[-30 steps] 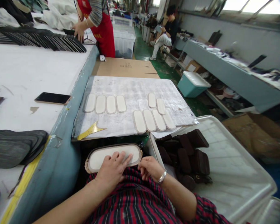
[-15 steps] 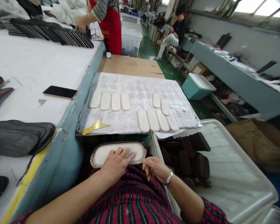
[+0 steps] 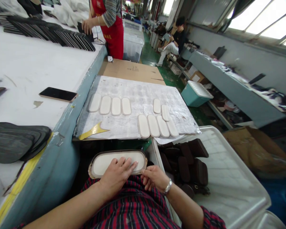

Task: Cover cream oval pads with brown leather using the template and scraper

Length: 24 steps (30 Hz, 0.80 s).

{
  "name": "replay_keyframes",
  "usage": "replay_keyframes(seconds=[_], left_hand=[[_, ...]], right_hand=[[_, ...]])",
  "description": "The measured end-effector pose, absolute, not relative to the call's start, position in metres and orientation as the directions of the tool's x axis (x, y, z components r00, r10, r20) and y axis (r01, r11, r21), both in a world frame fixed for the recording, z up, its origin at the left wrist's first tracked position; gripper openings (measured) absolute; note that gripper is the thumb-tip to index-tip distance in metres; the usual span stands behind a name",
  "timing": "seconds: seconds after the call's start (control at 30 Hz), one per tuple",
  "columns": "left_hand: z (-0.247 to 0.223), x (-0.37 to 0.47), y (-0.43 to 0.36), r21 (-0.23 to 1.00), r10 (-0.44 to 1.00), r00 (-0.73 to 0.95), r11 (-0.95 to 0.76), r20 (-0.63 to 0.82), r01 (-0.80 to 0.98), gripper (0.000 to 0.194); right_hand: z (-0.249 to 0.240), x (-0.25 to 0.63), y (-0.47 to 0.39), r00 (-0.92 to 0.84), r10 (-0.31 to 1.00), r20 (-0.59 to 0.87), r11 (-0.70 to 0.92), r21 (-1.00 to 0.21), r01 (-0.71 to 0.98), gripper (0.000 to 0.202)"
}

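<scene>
A long oval piece (image 3: 103, 163) is low down at the person's lap, just on the near side of the work board (image 3: 138, 87). It has a white top and a darker, rough rim. Its long way runs from left to right, with the right end a little farther off than the left end.

The left hand (image 3: 118, 173) comes in over the near side and lies on the white top, right of the middle. Its fingers are a little apart and touch the top. The thumb is hard to see, so one cannot tell if this hand grips the piece too.

The right hand (image 3: 156, 177) is just past the right end, on the near side. Its thumb and first finger are pinched together on the rim there. So the thing that matters most is this: the right end of the oval is at the right hand's fingertips, and the right hand is the nearer one to that bit of rim. The left end of the oval has no hand on it.

To the right of the right hand, dark brown pieces (image 3: 193, 162) lie in a big white bin (image 3: 231, 175).
</scene>
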<state>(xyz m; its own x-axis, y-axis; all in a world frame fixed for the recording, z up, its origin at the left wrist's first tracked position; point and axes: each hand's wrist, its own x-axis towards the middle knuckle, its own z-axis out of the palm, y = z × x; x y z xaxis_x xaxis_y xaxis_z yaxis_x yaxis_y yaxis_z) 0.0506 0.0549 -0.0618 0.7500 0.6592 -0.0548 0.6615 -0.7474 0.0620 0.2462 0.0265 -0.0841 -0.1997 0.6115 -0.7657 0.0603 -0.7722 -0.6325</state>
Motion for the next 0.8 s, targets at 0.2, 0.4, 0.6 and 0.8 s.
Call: replay_keyframes(seconds=[0.2,0.4,0.6,0.8], left_hand=[[-0.061,0.050,0.058,0.054,0.652,0.757,-0.755,-0.044,0.654,0.046],[-0.060,0.054,0.058,0.036,0.675,0.737,-0.736,-0.042,0.676,0.044],[-0.059,0.058,0.057,-0.002,0.723,0.689,-0.690,-0.043,0.724,0.043],[-0.060,0.062,0.057,0.038,0.742,0.664,-0.664,-0.091,0.747,0.053]], right_hand=[[-0.088,0.260,0.034,-0.255,0.625,-0.738,-0.747,-0.660,0.079,0.050],[-0.114,0.278,0.048,-0.190,0.714,-0.674,-0.699,-0.701,-0.141,0.051],[-0.142,0.273,0.058,-0.338,0.725,-0.600,-0.684,-0.684,-0.252,0.050],[-0.160,0.274,0.073,-0.448,0.692,-0.566,-0.685,-0.711,-0.161,0.063]])
